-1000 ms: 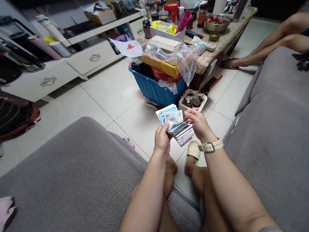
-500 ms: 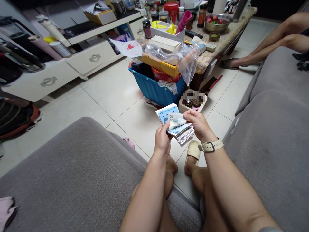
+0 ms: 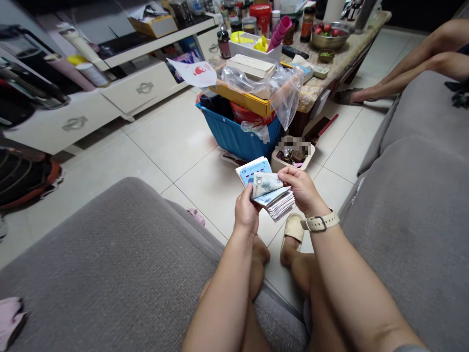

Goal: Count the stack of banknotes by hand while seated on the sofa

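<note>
My left hand is closed around a thick stack of blue-printed paper notes, its thumb along the left side. The stack looks folded or spread, with white layered edges at the lower right. Across it lies a greyish banknote with a "10" at its left end. My right hand pinches the right end of this banknote between thumb and fingers; a watch with a beige strap is on that wrist. The fingers of my left hand under the stack are hidden.
Ahead stands a blue basket piled with boxes and plastic, beside a cluttered table. A beige bin is on the tiled floor. Grey sofa sections flank me. Another person's legs are at the upper right.
The left end of the banknote has flattened and shows more of its "10". My left thumb has shifted slightly left. My right hand keeps its pinch in about the same place.
</note>
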Action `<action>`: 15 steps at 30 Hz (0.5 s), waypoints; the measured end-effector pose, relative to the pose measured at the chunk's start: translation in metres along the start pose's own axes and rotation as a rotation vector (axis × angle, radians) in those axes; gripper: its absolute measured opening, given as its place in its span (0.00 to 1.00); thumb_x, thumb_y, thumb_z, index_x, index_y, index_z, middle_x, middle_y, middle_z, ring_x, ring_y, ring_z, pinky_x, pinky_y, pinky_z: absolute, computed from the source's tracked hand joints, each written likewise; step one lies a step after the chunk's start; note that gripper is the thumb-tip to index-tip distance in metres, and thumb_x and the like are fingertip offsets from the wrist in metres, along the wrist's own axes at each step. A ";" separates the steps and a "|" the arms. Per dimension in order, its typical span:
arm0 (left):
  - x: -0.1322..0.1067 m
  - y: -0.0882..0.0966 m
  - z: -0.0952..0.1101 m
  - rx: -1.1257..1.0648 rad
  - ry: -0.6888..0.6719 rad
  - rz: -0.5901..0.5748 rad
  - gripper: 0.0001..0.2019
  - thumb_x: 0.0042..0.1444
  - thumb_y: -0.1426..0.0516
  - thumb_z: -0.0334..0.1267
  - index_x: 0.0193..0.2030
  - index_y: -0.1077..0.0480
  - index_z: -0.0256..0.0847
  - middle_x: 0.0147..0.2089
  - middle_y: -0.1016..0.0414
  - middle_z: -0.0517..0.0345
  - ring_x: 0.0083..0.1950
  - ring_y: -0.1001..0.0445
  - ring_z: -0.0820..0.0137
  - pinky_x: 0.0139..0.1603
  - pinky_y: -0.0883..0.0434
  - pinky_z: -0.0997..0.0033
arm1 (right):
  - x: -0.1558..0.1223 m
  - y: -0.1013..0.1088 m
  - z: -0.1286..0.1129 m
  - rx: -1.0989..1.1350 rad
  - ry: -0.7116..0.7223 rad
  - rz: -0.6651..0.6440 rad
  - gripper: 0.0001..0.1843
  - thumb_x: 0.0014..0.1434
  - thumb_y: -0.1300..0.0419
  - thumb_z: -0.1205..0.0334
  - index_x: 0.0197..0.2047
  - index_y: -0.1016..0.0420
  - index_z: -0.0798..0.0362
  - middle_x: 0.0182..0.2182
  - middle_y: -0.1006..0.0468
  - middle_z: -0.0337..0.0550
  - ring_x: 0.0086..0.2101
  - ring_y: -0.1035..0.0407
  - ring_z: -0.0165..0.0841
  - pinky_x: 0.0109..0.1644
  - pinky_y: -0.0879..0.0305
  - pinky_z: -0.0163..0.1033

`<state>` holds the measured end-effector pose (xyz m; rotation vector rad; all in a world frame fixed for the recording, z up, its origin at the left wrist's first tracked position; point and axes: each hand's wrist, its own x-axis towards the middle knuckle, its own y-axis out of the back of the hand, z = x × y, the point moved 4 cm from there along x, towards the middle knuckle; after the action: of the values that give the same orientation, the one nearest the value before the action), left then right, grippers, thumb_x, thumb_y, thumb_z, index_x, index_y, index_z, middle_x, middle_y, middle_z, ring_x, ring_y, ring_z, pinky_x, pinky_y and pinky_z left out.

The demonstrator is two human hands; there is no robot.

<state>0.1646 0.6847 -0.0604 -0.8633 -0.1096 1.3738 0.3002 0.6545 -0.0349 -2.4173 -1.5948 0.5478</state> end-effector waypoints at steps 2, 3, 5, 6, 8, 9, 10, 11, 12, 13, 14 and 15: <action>0.000 0.000 0.000 0.006 0.002 -0.011 0.14 0.50 0.41 0.42 0.37 0.25 0.34 0.36 0.20 0.48 0.45 0.22 0.58 0.46 0.27 0.63 | -0.001 -0.001 -0.001 0.009 -0.009 -0.021 0.10 0.45 0.34 0.57 0.26 0.29 0.53 0.18 0.31 0.34 0.20 0.41 0.26 0.24 0.47 0.33; 0.000 0.000 0.000 0.010 0.004 -0.017 0.14 0.50 0.41 0.43 0.37 0.25 0.34 0.36 0.20 0.48 0.45 0.22 0.58 0.46 0.27 0.63 | -0.001 -0.002 -0.001 0.011 -0.015 -0.035 0.10 0.46 0.34 0.56 0.26 0.29 0.53 0.18 0.31 0.35 0.19 0.41 0.26 0.24 0.47 0.33; 0.000 -0.001 0.000 0.015 0.009 -0.028 0.14 0.50 0.41 0.43 0.38 0.25 0.34 0.35 0.20 0.48 0.45 0.22 0.58 0.46 0.27 0.62 | -0.003 -0.004 -0.002 0.011 -0.022 -0.056 0.11 0.48 0.36 0.54 0.26 0.29 0.53 0.16 0.31 0.35 0.18 0.42 0.26 0.24 0.46 0.34; 0.000 -0.001 0.000 0.016 0.010 -0.033 0.14 0.50 0.41 0.43 0.38 0.25 0.33 0.35 0.20 0.47 0.45 0.22 0.57 0.46 0.27 0.62 | -0.003 -0.004 -0.003 0.010 -0.023 -0.060 0.12 0.49 0.36 0.53 0.26 0.29 0.53 0.15 0.31 0.35 0.18 0.42 0.26 0.24 0.47 0.34; 0.000 -0.001 0.000 0.018 0.004 -0.039 0.14 0.50 0.41 0.43 0.38 0.25 0.33 0.35 0.20 0.47 0.45 0.22 0.57 0.46 0.27 0.62 | -0.003 -0.004 -0.003 0.016 -0.020 -0.054 0.12 0.49 0.36 0.53 0.26 0.29 0.53 0.15 0.32 0.35 0.17 0.43 0.25 0.23 0.48 0.33; 0.000 0.000 0.000 0.021 0.001 -0.038 0.14 0.49 0.40 0.42 0.38 0.25 0.33 0.35 0.20 0.48 0.44 0.22 0.57 0.46 0.27 0.62 | -0.002 -0.003 -0.002 0.021 -0.018 -0.045 0.12 0.48 0.35 0.53 0.25 0.30 0.53 0.15 0.32 0.35 0.18 0.43 0.25 0.23 0.48 0.33; 0.000 0.000 0.000 0.026 -0.002 -0.034 0.14 0.48 0.40 0.42 0.37 0.24 0.33 0.34 0.20 0.48 0.44 0.22 0.58 0.45 0.27 0.62 | -0.002 -0.002 -0.002 0.024 -0.014 -0.032 0.13 0.48 0.35 0.54 0.25 0.30 0.53 0.16 0.32 0.35 0.18 0.43 0.25 0.23 0.49 0.33; 0.000 0.001 0.000 0.034 -0.005 -0.030 0.14 0.47 0.39 0.42 0.36 0.24 0.33 0.34 0.20 0.48 0.43 0.22 0.58 0.45 0.27 0.62 | -0.001 -0.001 -0.001 0.025 -0.012 -0.015 0.13 0.47 0.34 0.54 0.25 0.31 0.53 0.16 0.32 0.34 0.18 0.44 0.24 0.23 0.50 0.33; -0.001 0.002 0.000 0.041 -0.006 -0.025 0.13 0.46 0.38 0.41 0.35 0.24 0.33 0.33 0.20 0.48 0.43 0.22 0.58 0.45 0.27 0.63 | 0.000 0.000 0.000 0.023 -0.011 0.004 0.13 0.47 0.33 0.55 0.25 0.31 0.53 0.17 0.32 0.34 0.18 0.44 0.24 0.23 0.51 0.33; -0.001 0.002 0.000 0.048 -0.007 -0.021 0.13 0.46 0.38 0.40 0.35 0.24 0.33 0.33 0.20 0.49 0.42 0.22 0.58 0.45 0.27 0.63 | 0.000 0.002 0.001 0.019 -0.011 0.024 0.14 0.46 0.33 0.55 0.25 0.32 0.53 0.17 0.33 0.33 0.18 0.45 0.24 0.23 0.51 0.32; -0.001 0.002 0.001 0.056 -0.009 -0.019 0.12 0.45 0.37 0.40 0.34 0.24 0.33 0.33 0.20 0.49 0.42 0.22 0.59 0.44 0.27 0.64 | 0.001 0.003 0.002 0.013 -0.012 0.040 0.14 0.46 0.33 0.55 0.25 0.32 0.53 0.17 0.33 0.33 0.18 0.45 0.23 0.23 0.52 0.32; -0.001 0.003 0.001 0.062 -0.011 -0.019 0.12 0.44 0.37 0.39 0.33 0.24 0.33 0.32 0.21 0.50 0.41 0.22 0.59 0.44 0.27 0.64 | 0.002 0.004 0.003 0.009 -0.013 0.051 0.14 0.46 0.32 0.55 0.25 0.32 0.53 0.18 0.33 0.33 0.18 0.46 0.23 0.23 0.52 0.32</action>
<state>0.1618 0.6840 -0.0608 -0.8011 -0.0826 1.3570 0.3029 0.6545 -0.0391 -2.4588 -1.5361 0.5797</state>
